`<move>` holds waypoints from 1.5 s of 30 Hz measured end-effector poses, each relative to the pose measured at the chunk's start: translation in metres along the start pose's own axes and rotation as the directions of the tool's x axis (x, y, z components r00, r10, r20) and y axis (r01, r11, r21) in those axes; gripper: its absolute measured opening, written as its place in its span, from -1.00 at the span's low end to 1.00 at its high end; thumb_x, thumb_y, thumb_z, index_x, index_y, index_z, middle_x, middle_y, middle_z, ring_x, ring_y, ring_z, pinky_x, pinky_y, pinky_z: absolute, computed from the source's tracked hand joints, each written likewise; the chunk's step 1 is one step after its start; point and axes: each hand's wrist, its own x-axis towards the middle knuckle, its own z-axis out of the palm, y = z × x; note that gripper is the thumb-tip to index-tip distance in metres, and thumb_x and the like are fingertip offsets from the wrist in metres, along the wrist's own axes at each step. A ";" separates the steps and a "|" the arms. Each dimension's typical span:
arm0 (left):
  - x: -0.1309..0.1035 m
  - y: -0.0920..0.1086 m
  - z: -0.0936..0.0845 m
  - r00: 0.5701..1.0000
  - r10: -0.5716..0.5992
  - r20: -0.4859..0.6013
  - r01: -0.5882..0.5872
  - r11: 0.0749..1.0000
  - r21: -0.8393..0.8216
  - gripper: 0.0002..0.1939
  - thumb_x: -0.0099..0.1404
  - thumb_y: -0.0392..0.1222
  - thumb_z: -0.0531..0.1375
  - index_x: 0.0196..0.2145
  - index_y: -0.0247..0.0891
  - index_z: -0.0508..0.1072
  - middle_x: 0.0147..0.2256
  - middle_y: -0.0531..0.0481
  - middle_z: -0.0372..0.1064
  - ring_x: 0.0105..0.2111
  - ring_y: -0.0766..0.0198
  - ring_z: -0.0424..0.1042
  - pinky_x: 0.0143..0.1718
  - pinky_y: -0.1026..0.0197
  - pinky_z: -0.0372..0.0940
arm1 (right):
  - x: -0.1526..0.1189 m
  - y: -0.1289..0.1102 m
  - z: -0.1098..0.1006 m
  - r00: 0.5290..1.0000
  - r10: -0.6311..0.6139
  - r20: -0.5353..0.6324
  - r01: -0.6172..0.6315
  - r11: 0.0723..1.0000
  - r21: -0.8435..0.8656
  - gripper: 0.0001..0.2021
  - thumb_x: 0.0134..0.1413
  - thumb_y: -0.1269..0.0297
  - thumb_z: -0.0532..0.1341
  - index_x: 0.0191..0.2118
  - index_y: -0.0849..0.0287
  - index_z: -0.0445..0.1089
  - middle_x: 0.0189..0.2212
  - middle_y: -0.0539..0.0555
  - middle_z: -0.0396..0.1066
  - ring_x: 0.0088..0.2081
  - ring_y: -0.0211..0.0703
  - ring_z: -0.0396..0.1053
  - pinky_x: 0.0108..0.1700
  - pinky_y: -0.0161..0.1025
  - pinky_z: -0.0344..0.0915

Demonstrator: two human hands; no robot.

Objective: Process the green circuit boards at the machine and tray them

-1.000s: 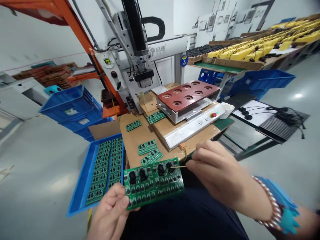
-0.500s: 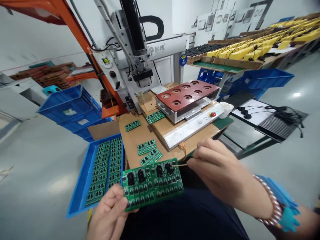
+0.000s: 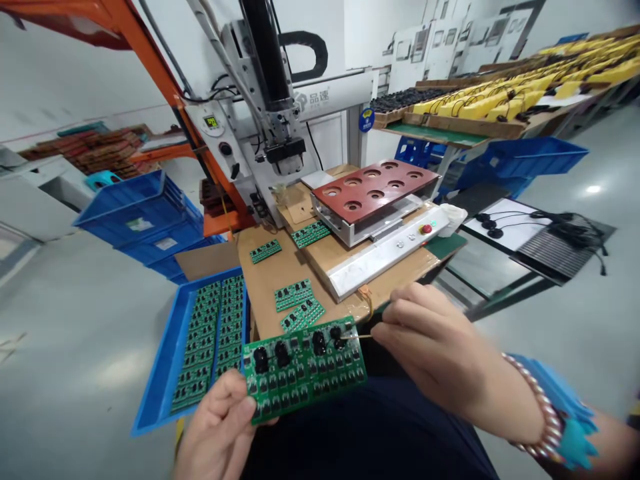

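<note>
Circuit board [image 3: 305, 370] up in the air above the lap, just off the near left corner of the table [image 3: 263, 287], face tilted toward the wearer. Not resting on anything that shows.

Left hand [image 3: 220, 413]: pinching the board by its lower left corner, thumb on the face, fingers behind. Right hand [image 3: 425, 343]: fingertips pressed together on a thin stick [image 3: 361, 337], which points left across the board's right edge. Tip ends at the rightmost black lump [image 3: 336, 332], near the board's upper right corner; whether it presses there or only lies over it, cannot tell.

Step in hand, as I judge it: close work with the stick at that one lump. Three similar lumps along the top row have no tool at them. The next move seems to call for a steady left pinch and small, light strokes, keeping the tip off the small parts below. Held by one corner only, the board could tip if pushed hard.

Nearby: two loose boards [image 3: 293, 295] close together by the table's near left corner; a single board [image 3: 265, 251] farther back along the left edge. Blue bin [image 3: 156, 387] beyond that edge, more boards in two rows inside.
</note>
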 end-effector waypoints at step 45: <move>-0.003 0.007 0.004 0.999 -0.039 -0.019 0.039 0.999 0.001 -0.76 -0.07 -0.15 0.38 -0.58 -0.23 0.36 -0.62 0.11 0.20 -0.56 0.34 0.24 -0.47 0.30 0.28 | 0.000 0.001 -0.008 1.000 0.003 -0.024 -0.005 0.999 -0.050 -0.81 0.07 0.58 0.03 -0.34 0.26 0.36 -0.47 0.05 0.19 -0.38 -0.21 0.02 -0.36 -0.21 0.02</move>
